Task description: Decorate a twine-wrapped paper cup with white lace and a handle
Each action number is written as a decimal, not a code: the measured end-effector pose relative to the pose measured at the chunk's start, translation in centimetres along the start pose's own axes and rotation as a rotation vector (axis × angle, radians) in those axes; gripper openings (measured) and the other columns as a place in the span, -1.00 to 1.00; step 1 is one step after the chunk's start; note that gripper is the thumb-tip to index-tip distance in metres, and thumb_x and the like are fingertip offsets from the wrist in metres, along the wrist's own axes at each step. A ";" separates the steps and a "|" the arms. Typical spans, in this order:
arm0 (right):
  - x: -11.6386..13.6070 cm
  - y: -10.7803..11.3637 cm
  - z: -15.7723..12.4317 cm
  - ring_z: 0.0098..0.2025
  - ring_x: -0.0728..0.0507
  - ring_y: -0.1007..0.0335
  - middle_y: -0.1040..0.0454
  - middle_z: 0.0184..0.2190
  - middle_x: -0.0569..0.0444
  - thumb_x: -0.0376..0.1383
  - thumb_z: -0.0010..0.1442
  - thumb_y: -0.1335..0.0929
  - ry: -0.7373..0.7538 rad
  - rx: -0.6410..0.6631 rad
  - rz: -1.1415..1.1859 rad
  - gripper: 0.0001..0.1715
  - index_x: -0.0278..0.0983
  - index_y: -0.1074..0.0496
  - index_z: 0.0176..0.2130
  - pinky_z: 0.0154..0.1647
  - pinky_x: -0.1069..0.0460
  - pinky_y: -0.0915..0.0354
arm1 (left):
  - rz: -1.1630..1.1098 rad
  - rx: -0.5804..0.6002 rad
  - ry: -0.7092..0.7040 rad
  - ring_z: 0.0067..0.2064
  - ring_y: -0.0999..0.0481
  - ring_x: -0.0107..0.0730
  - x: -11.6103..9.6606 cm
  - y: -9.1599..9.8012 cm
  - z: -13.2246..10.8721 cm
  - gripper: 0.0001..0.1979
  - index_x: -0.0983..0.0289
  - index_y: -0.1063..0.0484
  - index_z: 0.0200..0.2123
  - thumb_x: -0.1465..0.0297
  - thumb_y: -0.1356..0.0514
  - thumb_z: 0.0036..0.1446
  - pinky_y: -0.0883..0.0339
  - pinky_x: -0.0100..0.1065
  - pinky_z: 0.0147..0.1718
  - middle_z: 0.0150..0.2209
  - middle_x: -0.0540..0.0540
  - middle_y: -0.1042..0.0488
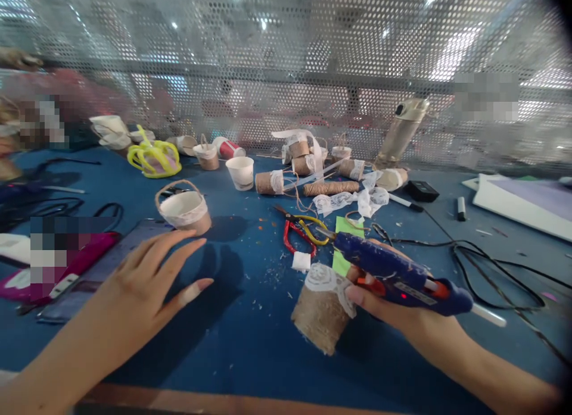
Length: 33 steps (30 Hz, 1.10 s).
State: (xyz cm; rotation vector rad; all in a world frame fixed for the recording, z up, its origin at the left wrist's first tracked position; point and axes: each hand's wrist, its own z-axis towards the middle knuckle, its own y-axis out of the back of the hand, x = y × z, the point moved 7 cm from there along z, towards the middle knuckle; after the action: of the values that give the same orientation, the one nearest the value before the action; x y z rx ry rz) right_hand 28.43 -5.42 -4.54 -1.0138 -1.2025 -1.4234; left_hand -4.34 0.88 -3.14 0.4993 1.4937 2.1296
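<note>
My right hand [384,305] is closed around a blue hot glue gun [393,272], its nozzle pointing left and up. Right below the gun stands a twine-wrapped paper cup [319,314] with white lace at its rim; whether the hand also steadies it I cannot tell. My left hand [152,278] hovers open over the blue table, fingers spread, a plaster on the thumb, holding nothing. It is nearest to a small twine-wrapped basket cup [184,208] with a handle. Red and yellow scissors [301,229] lie beyond the cup.
Several twine-wrapped cups [299,156], a white paper cup [240,172], lace strips [353,200] and a yellow crown-shaped piece [154,158] lie at the back. A black cable [482,254] runs right. A perforated metal screen [286,64] closes off the far side. A metal bottle [402,132] leans against it.
</note>
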 end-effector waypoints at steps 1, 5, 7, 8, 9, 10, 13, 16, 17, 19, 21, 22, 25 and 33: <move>0.1 0.0 0.1 -0.37 -0.06 -0.51 -0.52 -0.36 0.17 -0.23 0.15 -0.53 0.012 -0.004 -0.012 -0.80 -0.12 -0.48 -0.24 -0.35 0.13 -0.53 | 0.001 0.021 0.008 0.34 -0.23 0.14 0.3 -0.2 -0.1 -0.55 0.20 -0.19 0.25 0.17 -0.07 0.39 -0.04 0.13 0.33 0.33 0.28 -0.22; 0.5 0.2 0.2 -0.39 -0.07 -0.51 -0.53 -0.38 0.17 -0.25 0.15 -0.53 0.056 -0.030 -0.023 -0.80 -0.10 -0.48 -0.22 -0.35 0.13 -0.53 | 0.024 0.022 0.012 0.35 -0.21 0.13 0.2 0.0 -0.2 -0.52 0.18 -0.11 0.29 0.16 -0.04 0.41 -0.04 0.14 0.33 0.33 0.29 -0.19; 0.4 0.3 0.3 -0.38 -0.11 -0.54 -0.55 -0.38 0.15 -0.24 0.12 -0.55 0.042 -0.032 -0.035 -0.74 -0.09 -0.48 -0.18 -0.34 0.08 -0.56 | 0.036 0.013 -0.003 0.33 -0.25 0.18 -0.2 0.0 -0.1 -0.50 0.22 -0.15 0.28 0.14 -0.07 0.39 -0.06 0.16 0.31 0.31 0.32 -0.24; 0.5 0.4 0.3 -0.38 -0.13 -0.54 -0.56 -0.38 0.15 -0.23 0.12 -0.55 0.040 -0.032 -0.044 -0.73 -0.09 -0.49 -0.18 -0.35 0.06 -0.57 | 0.031 0.016 -0.018 0.32 -0.27 0.18 -0.5 -0.1 -0.1 -0.50 0.23 -0.17 0.28 0.15 -0.08 0.39 -0.08 0.15 0.31 0.30 0.33 -0.26; 0.5 0.4 0.2 -0.38 -0.13 -0.55 -0.56 -0.38 0.15 -0.22 0.11 -0.55 0.046 -0.029 -0.055 -0.73 -0.10 -0.49 -0.19 -0.35 0.05 -0.57 | 0.023 0.029 -0.034 0.31 -0.28 0.16 -0.9 -0.3 0.0 -0.50 0.23 -0.18 0.28 0.16 -0.09 0.39 -0.09 0.14 0.31 0.30 0.33 -0.27; 0.6 0.5 0.2 -0.38 -0.14 -0.55 -0.55 -0.38 0.15 -0.22 0.10 -0.55 0.055 -0.026 -0.069 -0.74 -0.10 -0.49 -0.21 -0.34 0.05 -0.57 | 0.016 0.042 -0.048 0.32 -0.28 0.13 -1.1 -0.4 0.0 -0.51 0.23 -0.18 0.28 0.17 -0.10 0.39 -0.09 0.12 0.31 0.30 0.33 -0.28; 0.7 0.5 0.1 -0.38 -0.09 -0.53 -0.53 -0.39 0.18 -0.23 0.13 -0.54 0.054 -0.031 -0.097 -0.79 -0.11 -0.49 -0.23 -0.33 0.10 -0.53 | 0.023 0.038 -0.049 0.35 -0.24 0.11 -1.5 -0.5 0.4 -0.53 0.26 -0.22 0.26 0.16 -0.05 0.41 -0.06 0.12 0.33 0.30 0.34 -0.28; 0.7 0.6 0.1 -0.38 -0.08 -0.50 -0.52 -0.38 0.16 -0.24 0.17 -0.52 0.038 -0.032 -0.086 -0.81 -0.11 -0.49 -0.20 -0.35 0.10 -0.51 | 0.064 0.028 0.002 0.35 -0.22 0.20 -0.8 -0.5 0.8 -0.49 0.32 -0.28 0.22 0.09 0.06 0.43 -0.08 0.19 0.29 0.31 0.40 -0.29; 0.8 0.6 0.2 -0.39 -0.08 -0.50 -0.52 -0.39 0.16 -0.24 0.17 -0.52 0.039 -0.028 -0.080 -0.81 -0.12 -0.49 -0.20 -0.35 0.10 -0.51 | 0.073 0.046 0.007 0.35 -0.22 0.22 -0.5 -0.6 0.9 -0.46 0.34 -0.29 0.22 0.07 0.09 0.44 -0.10 0.20 0.27 0.30 0.41 -0.29; 0.8 0.5 0.3 -0.38 -0.08 -0.50 -0.51 -0.39 0.17 -0.22 0.16 -0.52 0.026 -0.025 -0.084 -0.81 -0.12 -0.49 -0.22 -0.35 0.10 -0.50 | 0.072 0.071 -0.014 0.33 -0.25 0.22 -0.2 -1.0 0.9 -0.40 0.36 -0.27 0.24 0.02 0.12 0.43 -0.13 0.20 0.26 0.28 0.41 -0.32; 0.8 0.5 0.4 -0.38 -0.07 -0.50 -0.51 -0.39 0.19 -0.20 0.13 -0.54 -0.014 -0.031 -0.095 -0.79 -0.12 -0.49 -0.25 -0.34 0.10 -0.49 | 0.059 0.051 -0.022 0.31 -0.28 0.21 0.0 -1.1 0.8 -0.36 0.37 -0.27 0.25 -0.01 0.13 0.42 -0.12 0.19 0.26 0.25 0.39 -0.35; 0.7 0.5 0.4 -0.38 -0.06 -0.49 -0.51 -0.38 0.20 -0.19 0.12 -0.55 -0.037 -0.039 -0.095 -0.78 -0.12 -0.48 -0.26 -0.33 0.10 -0.49 | 0.056 0.037 -0.023 0.30 -0.28 0.19 0.0 -1.2 0.7 -0.36 0.37 -0.27 0.26 0.00 0.11 0.42 -0.10 0.18 0.28 0.24 0.39 -0.35; 0.7 0.4 0.2 -0.38 -0.05 -0.48 -0.52 -0.39 0.22 -0.16 0.11 -0.55 -0.075 -0.090 -0.052 -0.77 -0.13 -0.48 -0.29 -0.32 0.11 -0.48 | 0.006 0.027 -0.031 0.29 -0.30 0.12 -0.8 -1.1 0.8 -0.44 0.34 -0.28 0.25 0.05 0.00 0.42 -0.10 0.12 0.30 0.23 0.35 -0.34; -0.7 0.1 0.4 -0.25 -0.08 -0.50 -0.53 -0.28 0.16 -0.19 0.10 -0.57 -0.021 -0.155 0.052 -0.76 -0.16 -0.48 -0.33 -0.18 0.03 -0.49 | -0.536 0.325 -0.098 0.24 -0.41 0.10 -7.7 -0.8 3.2 -0.40 0.09 -0.21 0.33 0.06 -0.20 0.30 -0.29 -0.01 0.21 0.28 0.20 -0.38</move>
State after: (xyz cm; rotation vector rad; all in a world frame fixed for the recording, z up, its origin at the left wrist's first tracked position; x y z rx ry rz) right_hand 28.68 -4.95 -5.09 -1.1604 -1.0863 -1.4856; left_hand 3.86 -0.87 -2.97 0.2643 1.6949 1.4457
